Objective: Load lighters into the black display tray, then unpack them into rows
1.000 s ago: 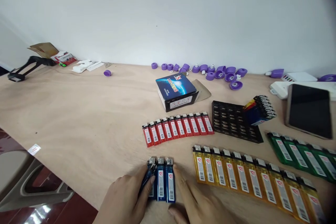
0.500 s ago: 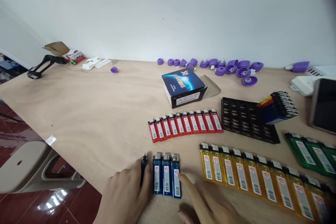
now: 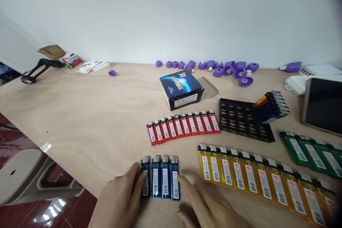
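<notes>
Ten red lighters [image 3: 185, 126] beside black rack [image 3: 235, 121]

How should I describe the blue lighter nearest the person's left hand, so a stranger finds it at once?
On the pale plywood table, find four blue plastic lighters between the person's left hand and right hand. Yours is the leftmost, touching the left hand's fingers, with a small gap from the other three.

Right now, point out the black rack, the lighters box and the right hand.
black rack [image 3: 237, 123]: head view, on the bare slots at its left end.
lighters box [image 3: 180, 85]: head view, on its blue top face.
right hand [image 3: 207, 205]: head view, on the back of the hand.
</notes>
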Demonstrator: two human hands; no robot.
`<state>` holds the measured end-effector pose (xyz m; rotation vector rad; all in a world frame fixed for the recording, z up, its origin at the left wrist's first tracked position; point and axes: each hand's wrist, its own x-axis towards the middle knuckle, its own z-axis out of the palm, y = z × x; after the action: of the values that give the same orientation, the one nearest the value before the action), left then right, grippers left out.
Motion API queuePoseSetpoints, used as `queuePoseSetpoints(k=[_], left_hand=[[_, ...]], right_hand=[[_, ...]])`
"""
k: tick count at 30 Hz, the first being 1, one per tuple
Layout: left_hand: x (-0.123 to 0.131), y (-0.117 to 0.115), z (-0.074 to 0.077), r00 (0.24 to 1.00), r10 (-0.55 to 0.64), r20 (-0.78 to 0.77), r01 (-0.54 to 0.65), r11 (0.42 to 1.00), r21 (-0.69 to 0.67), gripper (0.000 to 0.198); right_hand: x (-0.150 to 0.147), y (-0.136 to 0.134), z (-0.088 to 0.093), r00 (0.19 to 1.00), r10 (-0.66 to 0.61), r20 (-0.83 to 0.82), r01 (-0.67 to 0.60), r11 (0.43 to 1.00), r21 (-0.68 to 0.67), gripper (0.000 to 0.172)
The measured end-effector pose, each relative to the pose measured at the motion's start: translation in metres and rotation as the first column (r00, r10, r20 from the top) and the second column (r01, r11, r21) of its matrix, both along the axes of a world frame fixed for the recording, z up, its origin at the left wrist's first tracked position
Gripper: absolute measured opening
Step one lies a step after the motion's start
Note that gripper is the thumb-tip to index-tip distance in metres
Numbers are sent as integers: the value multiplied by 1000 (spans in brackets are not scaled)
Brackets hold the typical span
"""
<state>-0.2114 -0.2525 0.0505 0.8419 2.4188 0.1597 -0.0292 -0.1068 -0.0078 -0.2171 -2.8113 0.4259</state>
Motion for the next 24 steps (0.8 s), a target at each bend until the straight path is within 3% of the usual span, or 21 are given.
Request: queuePoseSetpoints(k=[9, 18, 24], left_hand=[[4, 2, -2, 1000, -22, 7, 22, 999, 27, 33], [0, 7, -9, 999, -26, -36, 27, 999, 42, 33], [-2, 12, -6, 989, -127, -70, 125, 991, -38, 42]], right_hand=[[-2, -1, -1, 1000, 1, 13, -1, 999, 33, 62], [-5, -1, -10, 997, 14, -71, -9, 998, 68, 48], [-7, 0, -12, 996, 14, -89, -5, 996, 94, 50]])
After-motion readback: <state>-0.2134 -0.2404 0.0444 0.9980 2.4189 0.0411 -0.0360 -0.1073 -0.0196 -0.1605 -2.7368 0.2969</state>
